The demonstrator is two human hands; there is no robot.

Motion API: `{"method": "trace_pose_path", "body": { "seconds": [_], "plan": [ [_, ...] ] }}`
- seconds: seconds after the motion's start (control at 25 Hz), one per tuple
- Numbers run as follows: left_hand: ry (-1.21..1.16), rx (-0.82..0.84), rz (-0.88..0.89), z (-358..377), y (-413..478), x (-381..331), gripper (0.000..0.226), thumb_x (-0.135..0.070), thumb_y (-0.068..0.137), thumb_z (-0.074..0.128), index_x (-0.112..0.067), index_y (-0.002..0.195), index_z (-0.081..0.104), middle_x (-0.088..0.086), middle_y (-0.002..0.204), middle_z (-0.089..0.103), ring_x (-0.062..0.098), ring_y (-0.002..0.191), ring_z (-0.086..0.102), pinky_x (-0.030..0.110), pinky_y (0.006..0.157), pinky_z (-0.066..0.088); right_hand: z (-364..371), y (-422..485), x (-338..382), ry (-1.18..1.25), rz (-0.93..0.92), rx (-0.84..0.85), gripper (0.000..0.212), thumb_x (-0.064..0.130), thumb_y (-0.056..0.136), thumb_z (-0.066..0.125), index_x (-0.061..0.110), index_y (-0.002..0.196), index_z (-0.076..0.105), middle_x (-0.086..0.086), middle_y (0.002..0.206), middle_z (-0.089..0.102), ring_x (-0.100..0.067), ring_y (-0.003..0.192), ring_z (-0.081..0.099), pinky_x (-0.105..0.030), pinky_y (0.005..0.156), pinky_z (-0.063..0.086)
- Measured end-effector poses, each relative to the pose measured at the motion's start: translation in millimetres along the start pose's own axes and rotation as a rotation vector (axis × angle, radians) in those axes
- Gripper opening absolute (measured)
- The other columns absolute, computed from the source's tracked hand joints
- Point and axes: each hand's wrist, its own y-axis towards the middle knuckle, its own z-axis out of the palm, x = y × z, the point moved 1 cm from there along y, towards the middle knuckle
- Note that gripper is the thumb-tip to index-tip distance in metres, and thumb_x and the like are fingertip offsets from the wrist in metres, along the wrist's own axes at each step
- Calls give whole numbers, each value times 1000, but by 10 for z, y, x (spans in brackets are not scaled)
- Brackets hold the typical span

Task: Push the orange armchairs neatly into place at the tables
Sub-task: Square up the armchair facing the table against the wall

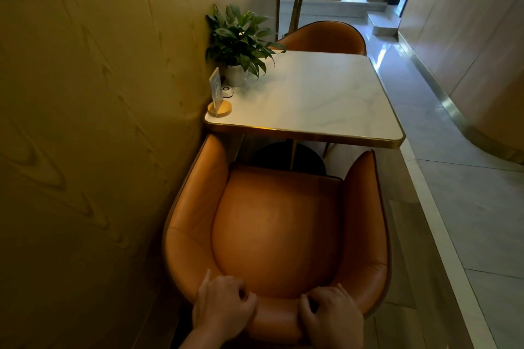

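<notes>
Orange armchair near you is sitting at the near end of the table, tight beside the wood-grain wall on your left.

Head view:
- Its open front is facing away from you, toward the table. The back-to-front axis is running roughly square to the table's near edge.
- Both arm tips are reaching up to that edge, the left one just under the corner by the wall. The seat cushion is lying on your side of the edge, with the table's dark round base showing beyond it.
- You're gripping the top of the backrest with both hands. Your left hand is curling its fingers over the rim, thumb sticking out. Your right hand is clamping the rim the same way, just beside it.
- Second orange armchair is standing at the far end, front facing you, its back rising above the tabletop.
- Potted plant, call button and clear sign holder are sitting along the wall side of the table.
</notes>
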Motion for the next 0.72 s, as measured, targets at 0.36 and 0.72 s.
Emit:
{"method": "trace_pose_path", "body": {
  "seconds": [0.36,0.72],
  "plan": [
    [82,63,8,-11,341,-135,46,-59,91,37,-29,104,69,-7,104,63,14,103,55,44,115,28,-222,325,3,-190,5,41,38,54,89,45,27,88,72,8,84,66,-8,84,57,-26,79,47],
    [113,60,-10,28,354,-141,50,-57,93,34,-31,121,67,-6,120,65,18,117,54,58,118,11,-243,323,72,-168,53,97,41,56,89,42,29,104,70,11,101,67,-10,95,59,-30,81,49]
  ]
}}
